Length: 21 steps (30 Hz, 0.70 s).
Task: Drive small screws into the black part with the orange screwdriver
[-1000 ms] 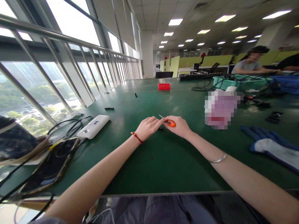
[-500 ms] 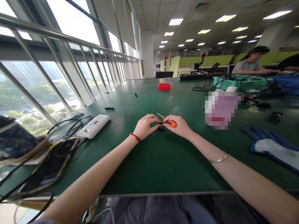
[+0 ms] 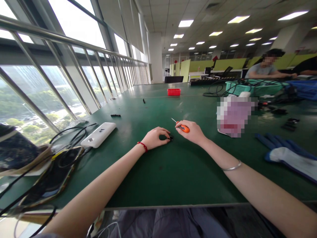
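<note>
My right hand [image 3: 193,133] is closed round a small orange-handled screwdriver [image 3: 183,127], its thin metal tip pointing up and to the left. My left hand [image 3: 156,138] rests on the green table [image 3: 173,165] with its fingers curled and pinched on a small black part [image 3: 170,137] that lies on the surface. The two hands sit a short way apart, the left one lower. A red cord circles my left wrist and a silver bangle my right forearm.
A white power bank [image 3: 99,134], black cables [image 3: 71,138] and a phone lie at the left. Blue and white gloves [image 3: 287,153] lie at the right. A red bin [image 3: 173,92] and a green basket [image 3: 247,87] stand farther back, where another person sits.
My left hand has dropped to the table onto the small black part. My right hand with the screwdriver has drawn slightly right and away from the left hand.
</note>
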### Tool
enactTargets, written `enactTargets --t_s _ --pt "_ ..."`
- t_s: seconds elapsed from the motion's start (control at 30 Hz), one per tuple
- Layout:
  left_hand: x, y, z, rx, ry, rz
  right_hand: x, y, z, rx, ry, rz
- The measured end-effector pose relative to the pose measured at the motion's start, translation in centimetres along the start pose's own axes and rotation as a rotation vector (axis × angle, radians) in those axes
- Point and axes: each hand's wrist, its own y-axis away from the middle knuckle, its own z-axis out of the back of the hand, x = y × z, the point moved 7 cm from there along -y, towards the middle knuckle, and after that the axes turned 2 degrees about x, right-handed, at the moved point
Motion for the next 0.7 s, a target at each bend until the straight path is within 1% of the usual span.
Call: enactTargets --t_s 0.13,0.2,0.23,0.3,0.33,0.4,0.47,0.53,0.6,0.7 --pt "0.1 -0.3 -0.5 0.012 -0.011 -0.011 -0.4 0.0 -0.1 0.002 0.011 -0.010" --pt "0.7 -0.4 -0.1 -0.006 -0.043 0.006 -0.4 0.0 -0.2 0.015 0.016 -0.012" --pt "1.3 -0.4 0.4 -0.028 -0.070 0.033 -0.4 0.0 -0.2 0.019 0.019 -0.014" --pt "3.0 0.0 2.2 -0.098 -0.146 0.130 -0.5 0.0 -0.1 0.027 0.026 -0.024" --pt "4.1 0.4 3.4 -0.151 -0.198 0.202 -0.6 0.0 -0.1 0.033 0.028 -0.031" --pt "6.6 1.8 6.1 -0.224 -0.309 0.363 -0.8 0.0 -0.2 0.053 0.034 -0.047" --pt "9.1 3.6 8.7 -0.282 -0.408 0.536 -0.9 0.0 -0.3 0.078 0.039 -0.061" --pt "11.3 5.5 10.7 -0.286 -0.498 0.678 -1.0 0.0 -0.5 0.098 0.046 -0.073" --pt "13.0 7.2 12.1 -0.285 -0.560 0.799 -1.0 0.1 -0.6 0.111 0.056 -0.082" --pt "14.5 8.7 12.9 -0.242 -0.586 0.898 -1.0 0.1 -0.8 0.125 0.067 -0.091"
